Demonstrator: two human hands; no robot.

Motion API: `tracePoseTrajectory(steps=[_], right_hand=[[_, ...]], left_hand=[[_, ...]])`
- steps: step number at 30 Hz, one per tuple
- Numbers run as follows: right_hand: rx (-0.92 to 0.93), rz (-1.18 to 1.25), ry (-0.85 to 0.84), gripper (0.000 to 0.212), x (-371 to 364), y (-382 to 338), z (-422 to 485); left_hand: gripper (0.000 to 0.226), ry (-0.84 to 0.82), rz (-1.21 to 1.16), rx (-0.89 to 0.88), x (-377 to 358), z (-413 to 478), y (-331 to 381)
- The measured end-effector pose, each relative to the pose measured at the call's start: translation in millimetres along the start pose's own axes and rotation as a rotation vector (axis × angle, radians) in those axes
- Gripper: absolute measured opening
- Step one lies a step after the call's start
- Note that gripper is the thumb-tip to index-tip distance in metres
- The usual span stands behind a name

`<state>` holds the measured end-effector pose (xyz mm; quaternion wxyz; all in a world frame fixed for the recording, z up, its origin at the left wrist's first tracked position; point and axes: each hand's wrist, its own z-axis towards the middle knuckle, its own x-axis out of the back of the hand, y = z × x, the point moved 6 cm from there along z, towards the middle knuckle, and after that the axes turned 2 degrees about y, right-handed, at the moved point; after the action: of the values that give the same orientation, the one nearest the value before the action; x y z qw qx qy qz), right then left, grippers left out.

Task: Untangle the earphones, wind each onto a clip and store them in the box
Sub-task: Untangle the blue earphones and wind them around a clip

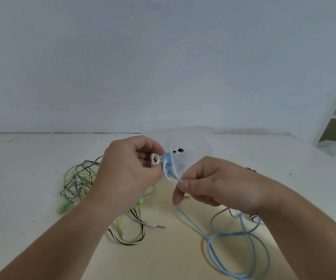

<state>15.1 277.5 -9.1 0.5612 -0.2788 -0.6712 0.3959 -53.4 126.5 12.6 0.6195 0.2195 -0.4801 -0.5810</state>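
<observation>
Soft, even, cool light falls, leaving only faint shadows on the counter. The whole picture is slightly blurred, and wide-angle distortion tilts lines at the right edge.

A pale, scuffed table meets a plain grey-white wall. At the far right edge stands a white shelf unit — only partly in view.

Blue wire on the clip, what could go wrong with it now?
The long blue wire on the table lies in crossing loops, so it might knot as the right hand pulls it in. The turns on the white clip in the left hand could slip off if the pull slackens.
</observation>
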Motion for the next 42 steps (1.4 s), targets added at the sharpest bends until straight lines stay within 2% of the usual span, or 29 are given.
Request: tracePoseTrajectory(steps=[4,8,13,20,24,27,33,37,39,42], right_hand=[[-0.018,0.006,0.041,0.032,5.2,0.6,-0.2],[-0.047,0.012,0.003,0.033,1.6,-0.1,-1.1],[-0.113,-0.208,-0.022,0.034,-8.5,4.2,-0.1],[-0.132,-0.225,0.013,0.033,0.9,7.1,-0.9],[-0.106,-0.109,-0.055,0.033,-8.5,7.0,0.3],[-0.058,0.008,-0.088,0.033,-15.4,3.8,2.1],[-0.023,0.083,0.006,0.033,-0.3,-0.6,1.3],[-0.001,0.119,0.020,0.028,0.9,-8.7,-2.2],[0.036,0.000,0.079,0.022,0.1,-15.4,-3.0],[0.148,-0.375,0.303,0.021,6.4,-25.3,-4.3]], left_hand=[[0.029,0.012,0.062,-0.026,-0.8,-2.1,1.7],[0.024,0.057,-0.058,0.039,2.9,-1.3,-1.2],[0.021,0.020,-0.161,0.106,-3.8,-3.0,-1.8],[0.023,0.001,-0.091,0.101,-0.8,-1.5,0.4],[0.027,-0.058,0.041,0.060,-6.0,-3.7,-1.7],[0.030,-0.068,0.028,0.047,-9.3,-5.4,-1.9],[0.033,-0.057,0.100,-0.016,-6.0,-3.9,-2.0],[0.030,-0.083,0.191,-0.139,-8.3,-4.5,4.8],[0.030,-0.129,0.276,-0.223,-13.8,-7.5,10.5],[0.034,-0.188,0.312,-0.267,-20.6,-12.9,13.5]])
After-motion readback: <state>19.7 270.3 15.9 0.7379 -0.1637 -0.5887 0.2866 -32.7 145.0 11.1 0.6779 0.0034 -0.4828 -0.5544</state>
